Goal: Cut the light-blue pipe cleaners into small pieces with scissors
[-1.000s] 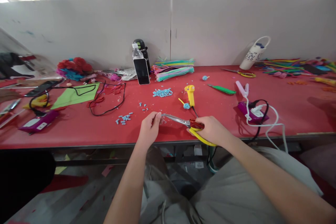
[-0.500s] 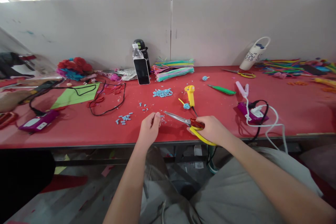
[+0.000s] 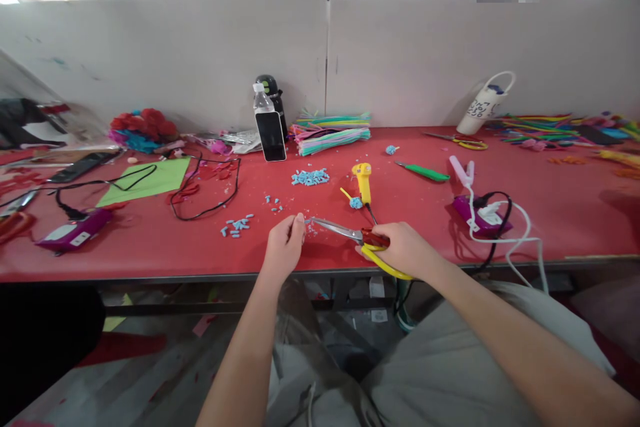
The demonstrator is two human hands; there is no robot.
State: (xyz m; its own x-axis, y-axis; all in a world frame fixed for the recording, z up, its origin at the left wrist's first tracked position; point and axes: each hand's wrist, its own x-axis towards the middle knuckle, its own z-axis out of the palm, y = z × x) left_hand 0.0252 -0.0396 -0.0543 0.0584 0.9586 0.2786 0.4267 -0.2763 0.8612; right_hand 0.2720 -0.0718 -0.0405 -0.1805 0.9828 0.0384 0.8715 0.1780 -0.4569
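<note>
My right hand is closed round the yellow and red handles of a pair of scissors, whose blades point left. My left hand pinches thumb against finger, with a small light-blue piece at the fingertips, close to the scissor tips. Tiny blue scraps lie on the red table below. Short blue pieces are scattered left of my left hand, and a denser pile lies farther back. A yellow glue gun stands behind the scissors, beside a blue fuzzy ball on a yellow stem.
A phone leans on bottles at the back, near bundled pipe cleaners. Green-handled tweezers and another pair of scissors lie right. Purple power strips with cables sit on both sides. A partition borders the table.
The scissor tips have shifted slightly down towards the blue piece at my left fingertips. At the far left, a blurred tan shape has gone, uncovering a dark phone and scissor blades.
</note>
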